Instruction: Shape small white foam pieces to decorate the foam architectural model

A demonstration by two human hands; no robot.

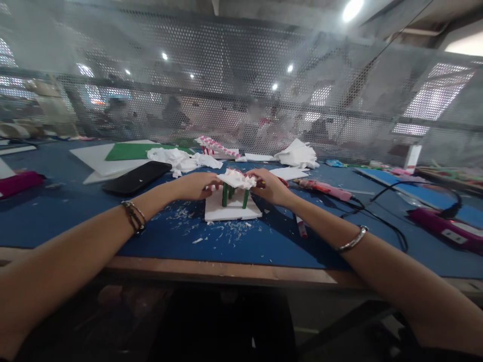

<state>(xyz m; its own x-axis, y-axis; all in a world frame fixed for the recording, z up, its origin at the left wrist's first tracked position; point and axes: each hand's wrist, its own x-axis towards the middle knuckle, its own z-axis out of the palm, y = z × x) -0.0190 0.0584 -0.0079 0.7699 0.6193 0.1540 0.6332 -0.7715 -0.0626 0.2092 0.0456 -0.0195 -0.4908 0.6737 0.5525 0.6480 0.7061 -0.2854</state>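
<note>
A small pavilion model stands in front of me, with a white, crumpled-looking roof (237,178) on green posts (225,195). Under it lies a flat white foam base (234,215). At the roof's left side is my left hand (199,186), its fingers curled in against the edge. My right hand (270,187) grips the opposite side, thumb and fingers bent around the roof's edge. Both sets of fingertips are partly hidden. White shavings (198,240) are scattered on the blue mat near the base.
A black phone (138,177) and crumpled white paper (177,158) lie left. To the right are a red corded tool (326,189), a marker (301,226), a black cable (392,229) and a purple power strip (447,229). A pink-and-white model (217,147) stands behind, before a perforated screen (234,65).
</note>
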